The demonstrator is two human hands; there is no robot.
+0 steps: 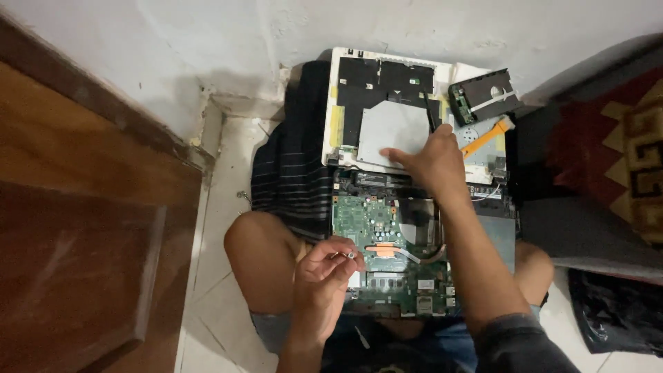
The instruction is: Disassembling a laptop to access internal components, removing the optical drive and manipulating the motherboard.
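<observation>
You are sitting on a pale tiled floor (214,290) in a corner, with a rough whitewashed wall (207,48) ahead of you and a dark wooden door (76,207) running down your left side. Take the green motherboard (387,255) across your lap as the landmark. It lies bare in the open laptop base, its copper heat pipe (387,250) near the middle.

Just beyond the motherboard, leaning toward the wall, is the white laptop cover (387,110) with black shielding and a grey metal plate (394,128). Your right hand (431,162) lies flat on that plate, fingers stretched and holding nothing. To the far right of the cover sit a small dark drive (483,97) and an orange ribbon cable (487,138).

At the motherboard's near left edge, your left hand (324,273) is curled, pinching a small metal part (349,255) between thumb and fingertips; what kind of part is too small to tell.

Left of the motherboard a dark striped cloth (293,159) covers the floor up to the wall. Between that cloth and the door is a narrow strip of bare tile. Right of the motherboard a grey-edged patterned rug (608,173) crowds in, with a black plastic bag (618,311) just below it.
</observation>
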